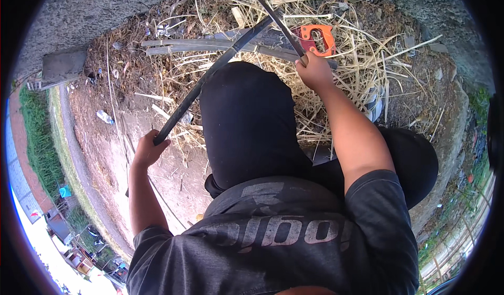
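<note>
My left hand (150, 149) is closed around the near end of a long dark bamboo strip (210, 74), which slants up and away to the right past my knee. In my right hand (315, 70) is a long, narrow, dark knife (283, 29), its blade pointing up and left. The knife's blade crosses the strip's far end, though whether it touches or passes above I cannot tell. Just beyond my right hand, a saw with an orange handle (326, 38) lies on the shavings, its blade mostly hidden.
Pale bamboo shavings (362, 64) cover the ground ahead and to the right. Several split bamboo lengths (184, 45) lie across them. A concrete block (64, 66) sits at the far left, near a rough grey wall (100, 11). My black-clad knee (247, 116) rises between my arms.
</note>
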Tool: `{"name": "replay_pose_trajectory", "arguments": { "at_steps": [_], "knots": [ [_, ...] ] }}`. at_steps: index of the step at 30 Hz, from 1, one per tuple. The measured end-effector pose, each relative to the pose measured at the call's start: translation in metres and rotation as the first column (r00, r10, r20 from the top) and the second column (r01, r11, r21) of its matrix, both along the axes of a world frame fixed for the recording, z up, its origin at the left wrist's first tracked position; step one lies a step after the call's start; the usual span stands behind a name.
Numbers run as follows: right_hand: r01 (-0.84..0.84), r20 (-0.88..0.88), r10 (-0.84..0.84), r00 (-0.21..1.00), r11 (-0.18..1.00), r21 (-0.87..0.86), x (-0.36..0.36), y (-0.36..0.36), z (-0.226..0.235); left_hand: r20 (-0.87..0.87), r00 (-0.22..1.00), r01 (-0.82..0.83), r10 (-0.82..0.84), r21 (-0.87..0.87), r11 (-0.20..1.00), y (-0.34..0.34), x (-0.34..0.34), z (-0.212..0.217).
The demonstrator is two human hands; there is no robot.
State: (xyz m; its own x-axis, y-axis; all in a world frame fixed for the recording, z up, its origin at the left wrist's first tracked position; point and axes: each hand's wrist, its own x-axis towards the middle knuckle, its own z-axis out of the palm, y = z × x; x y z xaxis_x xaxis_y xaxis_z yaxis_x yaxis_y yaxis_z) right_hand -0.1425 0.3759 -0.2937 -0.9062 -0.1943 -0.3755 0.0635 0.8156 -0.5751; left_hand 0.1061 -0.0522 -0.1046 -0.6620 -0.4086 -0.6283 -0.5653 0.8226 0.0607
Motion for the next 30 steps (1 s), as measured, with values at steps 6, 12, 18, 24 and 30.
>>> {"name": "replay_pose_trajectory", "arguments": {
  "at_steps": [6, 12, 18, 24, 30],
  "knots": [
    [-0.010, -0.035, 0.006, 0.999, 0.994, -0.110, 0.007, -0.001, 0.011, -0.204, 0.978, 0.047, -0.053, -0.034, 0.998, 0.001, -0.005, 0.010],
    [-0.150, -0.087, 0.139, 0.986, 0.980, -0.130, 0.001, -0.021, 0.030, -0.210, 0.968, 0.114, -0.139, -0.124, 0.986, 0.019, -0.030, 0.034],
    [-0.336, -0.208, 0.293, 0.933, 0.918, -0.210, 0.009, -0.041, 0.032, -0.049, 0.994, 0.096, -0.098, -0.054, 0.994, 0.020, -0.047, 0.053],
    [-0.289, 0.035, 0.291, 0.956, 0.955, -0.064, 0.022, -0.027, 0.000, 0.003, 1.000, 0.028, -0.028, 0.055, 0.998, 0.017, -0.051, 0.050],
    [-0.097, 0.094, 0.103, 0.990, 0.993, -0.066, -0.002, -0.010, 0.030, 0.094, 0.987, -0.144, 0.133, 0.124, 0.982, 0.017, -0.044, 0.045]
  ]
}}
